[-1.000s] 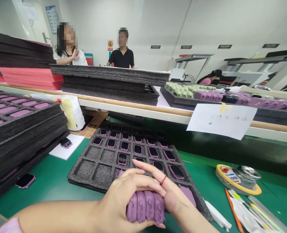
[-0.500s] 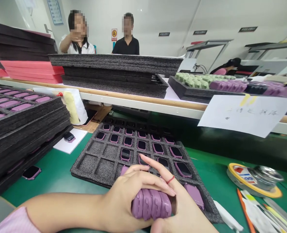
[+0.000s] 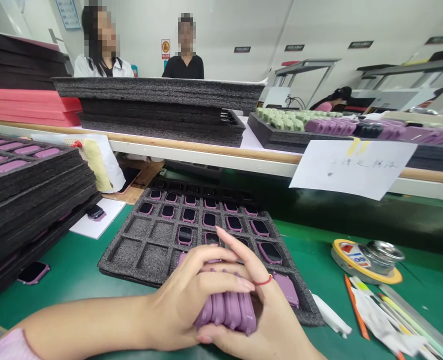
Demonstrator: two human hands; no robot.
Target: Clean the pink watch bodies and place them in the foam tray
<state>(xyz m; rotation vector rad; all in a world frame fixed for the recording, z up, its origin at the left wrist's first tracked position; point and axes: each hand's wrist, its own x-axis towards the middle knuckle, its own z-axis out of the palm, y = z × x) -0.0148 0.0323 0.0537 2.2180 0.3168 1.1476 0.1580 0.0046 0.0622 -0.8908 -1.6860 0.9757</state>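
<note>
My left hand [image 3: 186,300] and my right hand [image 3: 261,312] clasp a stack of purple watch cases [image 3: 229,310] between them at the near edge of a grey foam tray [image 3: 146,247]. Left fingers curl over the top of the stack. Right fingers, one with a red ring, lie across it from the other side. The tray holds several purple watches [image 3: 186,234] with dark screens in its far pockets; the near left pockets are bare.
A stack of foam trays with purple pieces [image 3: 26,185] stands at left. Loose watches [image 3: 32,272] lie on the green mat. A tape roll with a metal tin [image 3: 371,255] and pens [image 3: 356,310] lie at right. Two people stand beyond the shelf of foam sheets [image 3: 157,112].
Both hands stay closed round the purple stack; my right fingers have folded lower over it. The view has shifted a little, and the far person at left has lowered an arm.
</note>
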